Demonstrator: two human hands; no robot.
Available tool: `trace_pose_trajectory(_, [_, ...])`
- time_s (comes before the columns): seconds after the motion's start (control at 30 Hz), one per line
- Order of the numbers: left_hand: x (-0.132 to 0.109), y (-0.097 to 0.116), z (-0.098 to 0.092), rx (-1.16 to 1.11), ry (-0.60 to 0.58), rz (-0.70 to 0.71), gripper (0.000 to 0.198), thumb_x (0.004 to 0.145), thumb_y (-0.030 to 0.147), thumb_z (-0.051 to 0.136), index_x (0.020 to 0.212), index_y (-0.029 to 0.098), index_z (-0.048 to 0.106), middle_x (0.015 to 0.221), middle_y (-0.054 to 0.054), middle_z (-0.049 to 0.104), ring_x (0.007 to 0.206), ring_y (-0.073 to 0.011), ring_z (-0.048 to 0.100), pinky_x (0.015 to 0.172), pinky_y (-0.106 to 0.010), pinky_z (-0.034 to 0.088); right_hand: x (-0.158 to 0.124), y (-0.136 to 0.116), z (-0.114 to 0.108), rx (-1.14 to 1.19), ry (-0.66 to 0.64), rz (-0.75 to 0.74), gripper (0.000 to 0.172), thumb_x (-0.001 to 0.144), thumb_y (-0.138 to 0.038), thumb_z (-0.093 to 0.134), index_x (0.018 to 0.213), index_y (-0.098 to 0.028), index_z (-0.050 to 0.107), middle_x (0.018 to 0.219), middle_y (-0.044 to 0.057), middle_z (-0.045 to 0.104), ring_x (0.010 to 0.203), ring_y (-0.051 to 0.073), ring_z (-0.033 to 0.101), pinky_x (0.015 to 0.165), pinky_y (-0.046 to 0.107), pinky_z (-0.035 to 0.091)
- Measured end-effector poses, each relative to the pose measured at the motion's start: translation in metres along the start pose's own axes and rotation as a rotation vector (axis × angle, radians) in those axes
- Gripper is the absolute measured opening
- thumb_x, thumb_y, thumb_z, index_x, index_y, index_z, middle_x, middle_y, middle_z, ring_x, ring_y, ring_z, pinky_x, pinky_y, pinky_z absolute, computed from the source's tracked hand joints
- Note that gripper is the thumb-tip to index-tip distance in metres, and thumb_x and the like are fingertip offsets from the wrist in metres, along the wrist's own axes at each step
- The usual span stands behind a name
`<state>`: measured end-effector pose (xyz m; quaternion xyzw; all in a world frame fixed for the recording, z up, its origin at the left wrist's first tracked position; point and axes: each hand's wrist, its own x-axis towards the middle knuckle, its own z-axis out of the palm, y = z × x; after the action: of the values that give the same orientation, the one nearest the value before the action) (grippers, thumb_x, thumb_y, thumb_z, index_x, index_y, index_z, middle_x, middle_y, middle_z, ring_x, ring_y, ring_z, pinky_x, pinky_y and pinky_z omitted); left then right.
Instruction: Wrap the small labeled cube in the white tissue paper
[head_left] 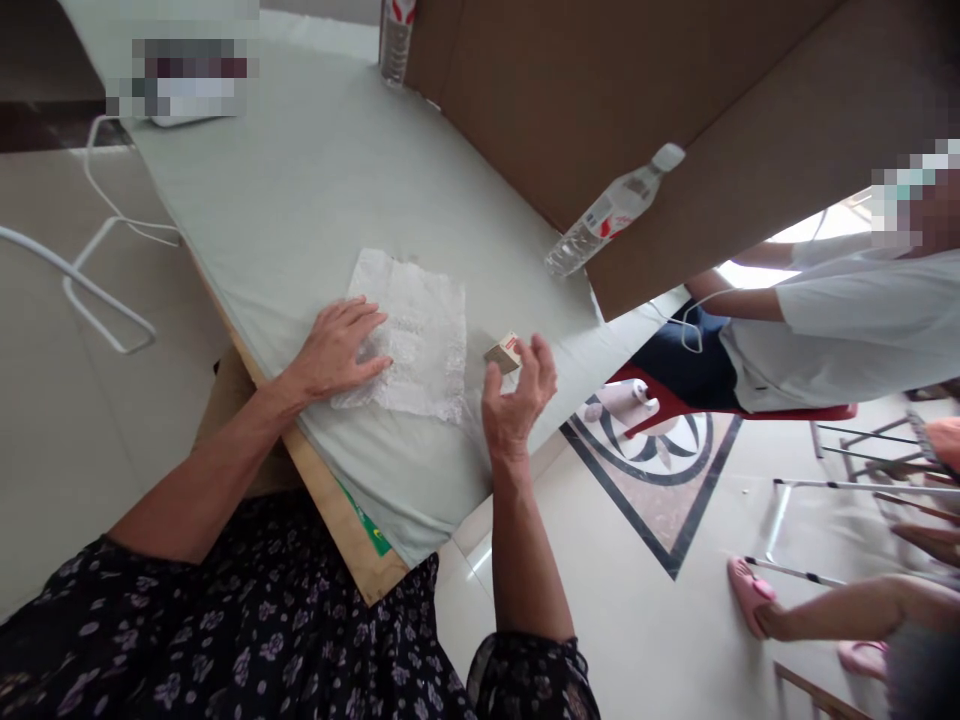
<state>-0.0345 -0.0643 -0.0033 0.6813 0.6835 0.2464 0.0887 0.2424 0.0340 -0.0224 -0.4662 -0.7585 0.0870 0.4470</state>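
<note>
My left hand [341, 345] lies flat with its fingers stretched out, on the left part of a sheet of bubble wrap [424, 340]. The wrap is clear, roughly square and spread on the cloth-covered table. Just to its right is a small printed cardboard box [502, 354], with brown sides and red marks on a pale face. My right hand [519, 400] has its thumb at one side of this box and its bent forefinger at the other. The remaining fingers curl loosely beside the forefinger.
A pale green cloth [300, 180] covers the table. Beyond stands a large cardboard panel [540, 100], with a water bottle [607, 215] before it and another bottle [395, 45] at its far end. A person in a white shirt [847, 330] sits at right. A white cable [94, 170] hangs at left.
</note>
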Motion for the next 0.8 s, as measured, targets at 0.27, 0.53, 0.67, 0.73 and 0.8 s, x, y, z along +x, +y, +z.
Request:
trace_pose_trajectory(0.27, [-0.002, 0.004, 0.007, -0.005, -0.066, 0.001, 0.068, 0.084, 0.048, 0.068, 0.145, 0.021, 0.060, 0.156, -0.015, 0.059, 0.151, -0.0406, 0.045, 0.128, -0.061, 0.025, 0.011, 0.047, 0.012, 0.142, -0.084, 0.254, 0.056, 0.082, -0.043, 0.071, 0.132, -0.021, 0.060, 0.115, 0.012, 0.075, 0.099, 0.025, 0.069, 0.096, 0.049, 0.057])
trace_pose_trajectory(0.53, [-0.003, 0.008, 0.005, 0.009, -0.095, -0.030, 0.084, 0.083, 0.050, 0.068, 0.158, 0.019, 0.044, 0.161, -0.017, 0.052, 0.154, -0.0414, 0.040, 0.130, -0.061, 0.021, 0.026, -0.029, 0.019, 0.353, -0.328, 0.015, 0.053, 0.089, -0.037, 0.069, 0.140, -0.029, 0.058, 0.138, 0.009, 0.071, 0.119, 0.024, 0.069, 0.098, 0.041, 0.057])
trace_pose_trajectory(0.67, [-0.002, 0.009, 0.006, 0.010, -0.102, -0.039, 0.087, 0.083, 0.048, 0.068, 0.159, 0.017, 0.042, 0.162, -0.018, 0.052, 0.155, -0.0415, 0.040, 0.130, -0.061, 0.020, 0.031, -0.041, 0.043, 0.345, -0.595, -0.060, 0.056, 0.088, -0.034, 0.070, 0.143, -0.028, 0.058, 0.142, 0.008, 0.071, 0.124, 0.026, 0.068, 0.107, 0.046, 0.054])
trace_pose_trajectory(0.73, [-0.002, 0.009, 0.006, -0.003, -0.101, -0.038, 0.087, 0.081, 0.046, 0.070, 0.159, 0.018, 0.043, 0.162, -0.018, 0.052, 0.155, -0.0415, 0.040, 0.130, -0.061, 0.020, 0.029, -0.039, 0.052, 0.318, -0.671, -0.082, 0.057, 0.088, -0.035, 0.071, 0.143, -0.025, 0.059, 0.139, 0.009, 0.073, 0.123, 0.027, 0.069, 0.110, 0.049, 0.052])
trace_pose_trajectory(0.8, [-0.002, 0.009, 0.006, -0.015, -0.095, -0.035, 0.087, 0.080, 0.045, 0.070, 0.158, 0.020, 0.044, 0.161, -0.017, 0.053, 0.154, -0.0412, 0.041, 0.130, -0.061, 0.020, 0.026, -0.036, 0.055, 0.302, -0.674, -0.099, 0.058, 0.088, -0.035, 0.071, 0.144, -0.024, 0.058, 0.139, 0.010, 0.073, 0.124, 0.027, 0.069, 0.112, 0.049, 0.051])
